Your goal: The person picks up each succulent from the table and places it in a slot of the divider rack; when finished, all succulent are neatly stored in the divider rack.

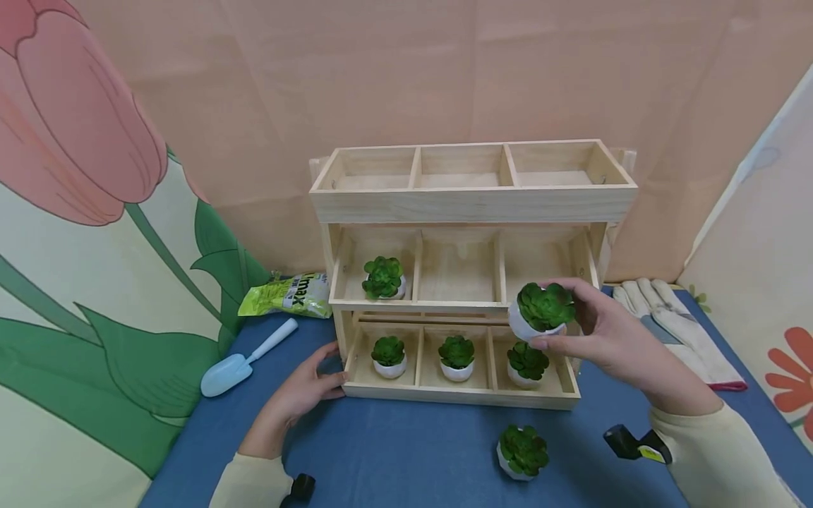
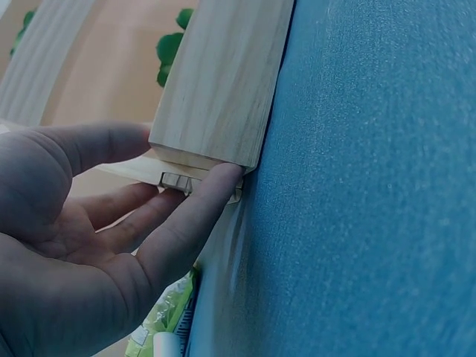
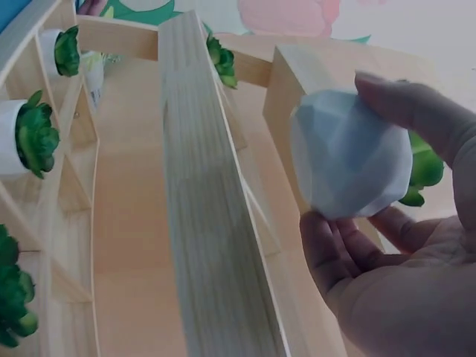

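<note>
My right hand (image 1: 600, 328) holds a small potted succulent (image 1: 545, 307), thumb and fingers round its white faceted pot (image 3: 349, 156). It is raised in front of the right end of the wooden tiered shelf's middle tier (image 1: 444, 307). My left hand (image 1: 303, 391) grips the bottom tier's left front corner (image 2: 204, 141), fingertips on the wood. Behind the held plant, another succulent (image 1: 526, 361) stands in the bottom right compartment. The bottom left and bottom middle compartments hold a succulent (image 1: 388, 353) and a succulent (image 1: 456, 354). One more succulent (image 1: 383, 279) sits in the middle tier's left compartment.
A loose potted succulent (image 1: 523, 450) stands on the blue cloth before the shelf. To the left lie a light blue trowel (image 1: 244, 360) and a green packet (image 1: 288, 295). White gloves (image 1: 679, 328) lie at the right. The top tier (image 1: 473, 204) has three bare compartments.
</note>
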The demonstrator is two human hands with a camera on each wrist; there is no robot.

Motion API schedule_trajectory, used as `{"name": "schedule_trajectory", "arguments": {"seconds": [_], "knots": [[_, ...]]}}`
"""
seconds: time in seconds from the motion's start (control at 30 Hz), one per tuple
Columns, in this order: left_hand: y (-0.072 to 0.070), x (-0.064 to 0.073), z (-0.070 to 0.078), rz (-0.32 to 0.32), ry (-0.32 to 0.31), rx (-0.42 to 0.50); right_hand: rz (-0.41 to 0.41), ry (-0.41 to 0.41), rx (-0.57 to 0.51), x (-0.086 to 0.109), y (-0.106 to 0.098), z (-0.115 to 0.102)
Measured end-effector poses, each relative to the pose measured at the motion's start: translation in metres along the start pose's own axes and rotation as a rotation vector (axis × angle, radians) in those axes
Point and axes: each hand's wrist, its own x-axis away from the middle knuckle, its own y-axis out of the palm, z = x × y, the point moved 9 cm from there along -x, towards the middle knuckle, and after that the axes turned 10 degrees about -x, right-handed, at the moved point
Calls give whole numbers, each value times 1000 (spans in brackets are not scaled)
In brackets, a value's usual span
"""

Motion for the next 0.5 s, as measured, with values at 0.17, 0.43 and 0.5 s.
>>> {"name": "schedule_trajectory", "arguments": {"seconds": [0.17, 0.43, 0.5], "knots": [[-2, 2, -1, 2, -4, 3, 7, 38, 56, -25, 2, -6], [-2, 2, -1, -7, -2, 7, -12, 89, 111, -64, 8, -15], [-2, 2, -1, -8, -2, 6, -25, 94, 132, -73, 11, -16]]}}
